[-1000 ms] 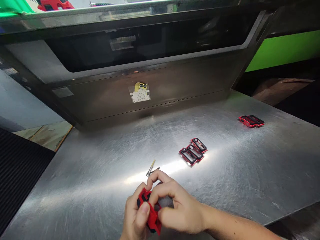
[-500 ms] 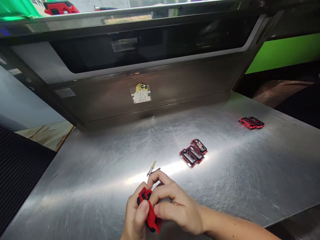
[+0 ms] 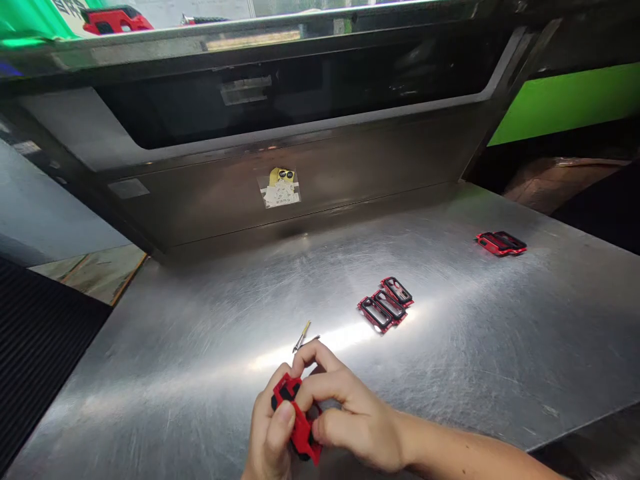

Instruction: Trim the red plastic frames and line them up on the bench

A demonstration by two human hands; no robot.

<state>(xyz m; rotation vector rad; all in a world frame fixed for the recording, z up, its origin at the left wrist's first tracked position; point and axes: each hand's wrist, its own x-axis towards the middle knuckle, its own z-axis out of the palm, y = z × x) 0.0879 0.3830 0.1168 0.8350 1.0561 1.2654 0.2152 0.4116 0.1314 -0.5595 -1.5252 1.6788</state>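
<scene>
A red-and-black plastic piece [image 3: 301, 427] is held up above the near part of the metal table, tilted lengthwise toward me. My left hand [image 3: 270, 433] wraps around it from the left, with the thumb pressed on its red face. On the other side, my right hand [image 3: 353, 413] has bent fingers and thumb pinching at the piece's edge; the fingertips partly cover it. Just beyond the hands lies a small slim metal tool with a yellow handle [image 3: 304, 331], partly hidden behind my right fingers.
Several red-and-black rectangular frames [image 3: 385, 307] lie together mid-table, and more frames [image 3: 501, 243] lie farther right. A metal panel [image 3: 375, 167] rises at the table's back, bearing a clear bag of stickers [image 3: 281, 188]. Above it, a red-and-black part [image 3: 117, 19] rests on a ledge.
My right thumb has shifted slightly along the piece, uncovering more of its dark inside. Both hands keep their hold, and the view has moved a little.
</scene>
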